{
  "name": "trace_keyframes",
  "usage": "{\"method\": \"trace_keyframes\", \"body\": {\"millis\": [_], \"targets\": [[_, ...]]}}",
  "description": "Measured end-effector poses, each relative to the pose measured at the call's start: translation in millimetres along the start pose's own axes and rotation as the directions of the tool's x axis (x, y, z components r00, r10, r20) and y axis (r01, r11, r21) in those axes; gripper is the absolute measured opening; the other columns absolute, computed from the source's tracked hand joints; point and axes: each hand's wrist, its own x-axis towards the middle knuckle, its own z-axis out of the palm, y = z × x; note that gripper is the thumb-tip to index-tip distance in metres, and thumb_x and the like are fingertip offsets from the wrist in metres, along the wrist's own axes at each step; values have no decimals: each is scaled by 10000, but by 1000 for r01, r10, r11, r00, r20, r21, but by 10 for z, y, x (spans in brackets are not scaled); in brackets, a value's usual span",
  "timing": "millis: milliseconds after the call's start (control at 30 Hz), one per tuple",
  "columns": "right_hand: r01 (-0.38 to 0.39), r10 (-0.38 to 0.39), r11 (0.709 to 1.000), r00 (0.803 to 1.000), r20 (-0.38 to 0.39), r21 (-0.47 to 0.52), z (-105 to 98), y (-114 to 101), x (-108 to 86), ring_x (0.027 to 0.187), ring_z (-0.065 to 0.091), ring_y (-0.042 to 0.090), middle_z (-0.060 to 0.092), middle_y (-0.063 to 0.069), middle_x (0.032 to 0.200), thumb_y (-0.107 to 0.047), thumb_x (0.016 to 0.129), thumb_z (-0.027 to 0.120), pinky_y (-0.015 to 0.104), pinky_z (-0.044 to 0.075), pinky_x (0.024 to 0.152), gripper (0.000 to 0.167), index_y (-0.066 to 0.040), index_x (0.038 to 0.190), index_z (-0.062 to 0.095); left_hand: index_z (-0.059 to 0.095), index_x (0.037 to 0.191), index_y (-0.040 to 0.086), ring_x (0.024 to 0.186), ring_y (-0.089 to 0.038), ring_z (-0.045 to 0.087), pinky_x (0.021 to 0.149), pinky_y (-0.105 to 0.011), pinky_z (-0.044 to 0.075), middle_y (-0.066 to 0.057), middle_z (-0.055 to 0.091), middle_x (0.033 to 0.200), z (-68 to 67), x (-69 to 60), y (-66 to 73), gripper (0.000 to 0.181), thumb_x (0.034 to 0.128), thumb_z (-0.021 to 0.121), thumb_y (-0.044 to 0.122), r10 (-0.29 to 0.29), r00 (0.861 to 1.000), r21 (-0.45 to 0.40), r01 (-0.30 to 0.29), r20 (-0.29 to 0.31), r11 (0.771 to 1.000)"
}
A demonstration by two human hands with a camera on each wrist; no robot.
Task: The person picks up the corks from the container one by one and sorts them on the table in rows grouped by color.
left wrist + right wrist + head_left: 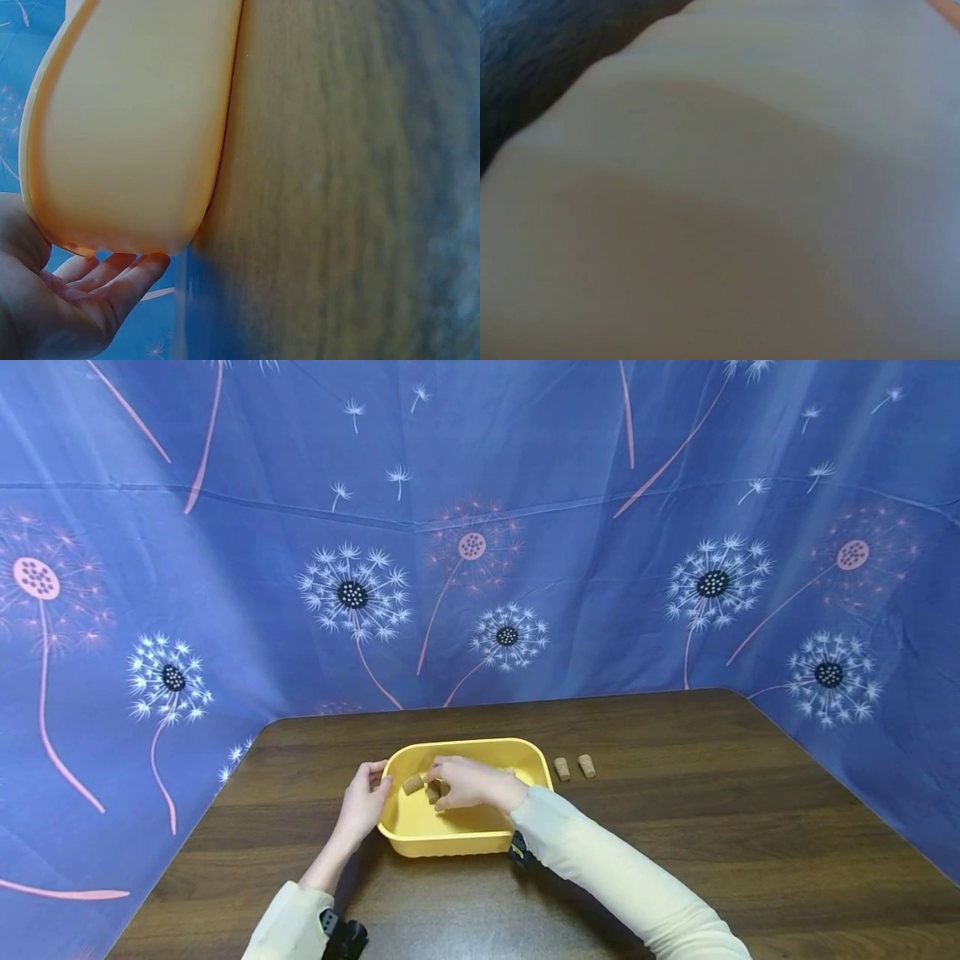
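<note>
A yellow plastic bin sits on the table, tilted in the left wrist view only by the camera's angle. At its left end the left hand grips the rim, thumb at the edge and fingers against the outer wall. Inside the bin, the right hand reaches down with its fingers and thumb bent around some corks; whether it pinches one cannot be made out. Another cork lies just left of the fingertips. The right wrist view is filled by a pale sleeve, and the hand is hidden there.
Two corks, one nearer the bin and one farther right, stand on the brown wooden table right of the bin. A blue dandelion-patterned cloth hangs behind the table. The right forearm crosses the bin's near right corner.
</note>
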Motion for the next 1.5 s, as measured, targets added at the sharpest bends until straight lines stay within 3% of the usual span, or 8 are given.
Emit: {"method": "trace_keyframes", "body": {"millis": [233, 433, 567, 667, 833, 1167, 1500], "targets": [[-50, 50, 999, 999, -11, -1, 29, -1, -3, 734, 464, 36, 551, -1, 915, -299, 749, 786, 149, 415, 700, 261, -107, 892, 682, 477, 1224, -88, 1035, -363, 589, 832, -394, 522, -288, 575, 1164, -7, -2, 13, 317, 937, 488, 46, 8, 1000, 2, -8, 3, 1000], [-15, 14, 1000, 1000, -17, -13, 27, -3, -5, 765, 531, 50, 573, -2, 884, -151, 751, 775, 133, 429, 712, 165, -91, 850, 657, 477, 1226, -85, 1044, -369, 587, 844, -407, 520, -287, 573, 1168, -3, 0, 3, 315, 940, 488, 45, 3, 1000, 9, -3, 2, 1000], [-7, 7, 1000, 1000, -1, -21, 26, 2, -14, 788, 526, 85, 594, 24, 938, -81, 756, 723, 157, 424, 718, 219, -83, 967, 666, 474, 1226, -89, 1039, -375, 590, 843, -410, 522, -285, 571, 1163, 4, 3, 0, 316, 941, 487, 47, 2, 1000, 11, -2, 3, 1000], [-41, 41, 997, 999, 7, -66, 26, 3, -26, 797, 495, 94, 570, 5, 956, -121, 744, 724, 185, 419, 722, 300, -102, 1035, 652, 474, 1227, -89, 1041, -373, 585, 848, -414, 518, -283, 570, 1162, 7, 5, -3, 318, 941, 487, 49, 4, 1000, 15, -4, 6, 1000], [-79, 78, 987, 997, -14, -140, 31, -6, -35, 787, 484, 71, 520, -66, 857, -244, 708, 786, 212, 429, 723, 224, -152, 873, 665, 475, 1228, -83, 1040, -364, 586, 844, -408, 515, -275, 576, 1158, -5, -2, -4, 318, 941, 485, 55, -4, 1000, 27, 4, 5, 1000], [-98, 100, 993, 995, 19, -67, 38, -6, -35, 726, 455, 33, 537, -75, 817, -187, 714, 777, 164, 394, 652, 203, -140, 867, 653, 490, 1200, -87, 1050, -346, 575, 856, -376, 496, -270, 592, 1128, -9, -1, -10, 295, 937, 486, 46, 17, 1000, 28, -16, -18, 999], [-97, 97, 995, 995, 26, 31, -9, -6, -68, 792, 564, 61, 673, -16, 852, -143, 709, 791, 157, 448, 718, 240, -80, 907, 671, 481, 1206, -93, 1045, -351, 581, 869, -399, 494, -281, 582, 1154, -3, -3, 2, 298, 938, 482, 40, 18, 1000, 19, -18, -8, 1000]]}}
